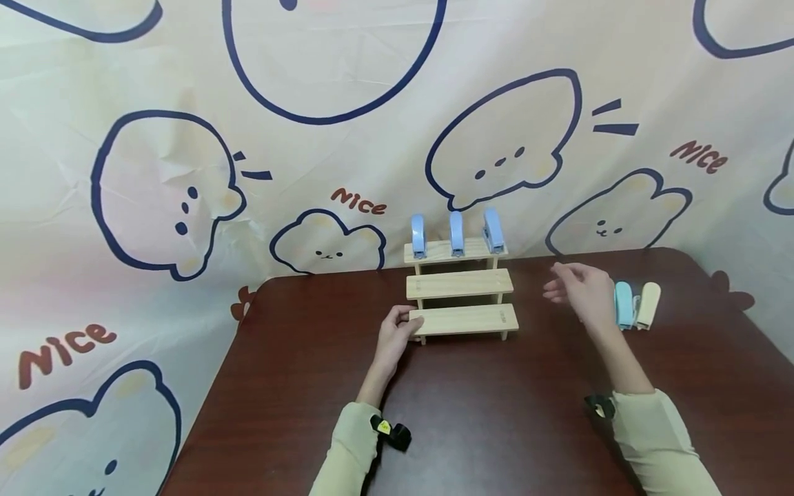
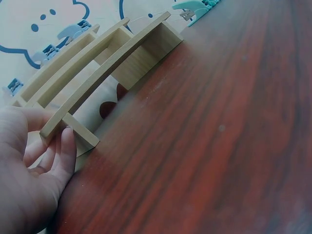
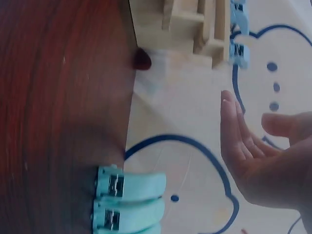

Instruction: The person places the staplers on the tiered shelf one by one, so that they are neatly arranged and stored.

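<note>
A three-step wooden rack [image 1: 462, 320] stands on the table, and my left hand [image 1: 395, 336] grips the left end of its lowest step, thumb on top. The left wrist view shows the fingers [image 2: 68, 146] bent under the end of that board, beside its leg. Three light blue staplers [image 1: 457, 234] stand in a row on the top step. My right hand [image 1: 583, 293] is in the air right of the rack, fingers loosely extended and holding nothing. Just beyond it on the table are a teal stapler [image 1: 623, 305] and a cream stapler [image 1: 648, 304], side by side.
The dark brown table [image 1: 484, 420] reaches back to a cloth backdrop [image 1: 347, 158] printed with cartoon outlines. Both the middle and lowest steps, the middle step [image 1: 459, 284] included, show bare wood. A black camera [image 1: 397, 436] is strapped to the left wrist.
</note>
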Motion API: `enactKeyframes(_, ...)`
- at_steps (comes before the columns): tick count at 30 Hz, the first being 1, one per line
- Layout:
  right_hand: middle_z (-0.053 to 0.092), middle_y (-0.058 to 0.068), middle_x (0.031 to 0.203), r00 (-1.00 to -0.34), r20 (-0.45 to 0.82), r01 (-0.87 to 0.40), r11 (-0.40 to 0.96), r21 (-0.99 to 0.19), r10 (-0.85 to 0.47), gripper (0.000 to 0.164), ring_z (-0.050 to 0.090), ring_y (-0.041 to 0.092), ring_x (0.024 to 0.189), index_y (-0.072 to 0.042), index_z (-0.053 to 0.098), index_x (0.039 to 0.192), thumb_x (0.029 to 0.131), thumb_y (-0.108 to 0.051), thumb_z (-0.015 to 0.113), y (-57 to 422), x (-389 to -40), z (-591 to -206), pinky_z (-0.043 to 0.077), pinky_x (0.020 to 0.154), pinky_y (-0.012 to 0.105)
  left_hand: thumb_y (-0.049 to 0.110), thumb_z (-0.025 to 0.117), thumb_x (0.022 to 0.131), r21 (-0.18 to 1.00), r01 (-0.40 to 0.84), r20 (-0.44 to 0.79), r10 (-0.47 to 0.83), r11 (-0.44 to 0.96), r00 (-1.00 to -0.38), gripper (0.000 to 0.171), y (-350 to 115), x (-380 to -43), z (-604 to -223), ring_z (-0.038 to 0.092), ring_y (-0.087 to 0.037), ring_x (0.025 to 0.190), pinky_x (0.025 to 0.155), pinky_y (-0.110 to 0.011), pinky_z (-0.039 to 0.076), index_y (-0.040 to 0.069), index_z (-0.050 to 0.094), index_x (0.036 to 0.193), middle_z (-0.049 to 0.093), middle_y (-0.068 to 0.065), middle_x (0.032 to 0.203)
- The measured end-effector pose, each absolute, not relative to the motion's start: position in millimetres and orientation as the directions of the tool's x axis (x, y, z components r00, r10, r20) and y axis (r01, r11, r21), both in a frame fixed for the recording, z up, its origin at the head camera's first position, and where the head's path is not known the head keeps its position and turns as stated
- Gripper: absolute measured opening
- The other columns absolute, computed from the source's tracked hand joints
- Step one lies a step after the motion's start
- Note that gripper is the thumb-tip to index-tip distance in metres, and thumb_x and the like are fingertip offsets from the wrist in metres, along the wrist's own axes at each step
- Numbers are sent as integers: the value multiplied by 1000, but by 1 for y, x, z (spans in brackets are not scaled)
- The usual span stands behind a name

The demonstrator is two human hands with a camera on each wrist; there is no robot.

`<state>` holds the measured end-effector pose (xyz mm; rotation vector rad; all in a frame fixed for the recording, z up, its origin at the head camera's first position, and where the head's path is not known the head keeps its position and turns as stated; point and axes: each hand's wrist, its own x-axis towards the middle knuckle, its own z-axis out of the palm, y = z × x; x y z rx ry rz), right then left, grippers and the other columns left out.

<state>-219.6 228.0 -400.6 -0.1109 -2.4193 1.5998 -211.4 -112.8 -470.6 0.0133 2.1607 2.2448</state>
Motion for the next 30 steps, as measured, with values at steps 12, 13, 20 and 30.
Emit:
enactKeyframes(12, 75, 2, 93, -977, 35, 41, 340, -939, 213, 59, 73, 3, 76, 14, 53, 138, 110, -38, 49, 278, -210, -409, 62, 72, 26, 2, 67, 97, 999, -26, -25, 35, -35, -999, 33, -111, -208, -471, 59, -8, 76, 70, -28, 58, -12, 59, 125, 59, -4, 97)
enactKeyframes(13, 74, 4, 95, -978, 24, 52, 352, -934, 208, 60, 73, 3, 76, 15, 53, 138, 110, -38, 49, 281, -209, -410, 62, 73, 27, 2, 67, 97, 999, -29, -28, 38, -32, -999, 33, -111, -208, -472, 59, -8, 76, 70, -28, 58, -12, 59, 125, 59, -4, 97)
enactKeyframes(20, 70, 29, 113, -991, 5, 58, 451, -891, 137, 64, 72, 3, 79, 16, 52, 138, 110, -42, 47, 296, -213, -410, 62, 72, 25, 2, 67, 96, 999, -22, -20, 36, -43, -999, 32, -111, -209, -472, 58, -9, 76, 71, -29, 58, -12, 59, 124, 58, -4, 96)
enactKeyframes(30, 63, 36, 124, -988, -12, 87, 489, -868, 154, 69, 72, 7, 83, 14, 52, 139, 109, -47, 45, 303, -216, -411, 60, 72, 21, 1, 66, 96, 999, -22, -21, 20, -42, -1000, 28, -114, -211, -467, 59, -12, 78, 71, -29, 58, -10, 60, 122, 61, -5, 97)
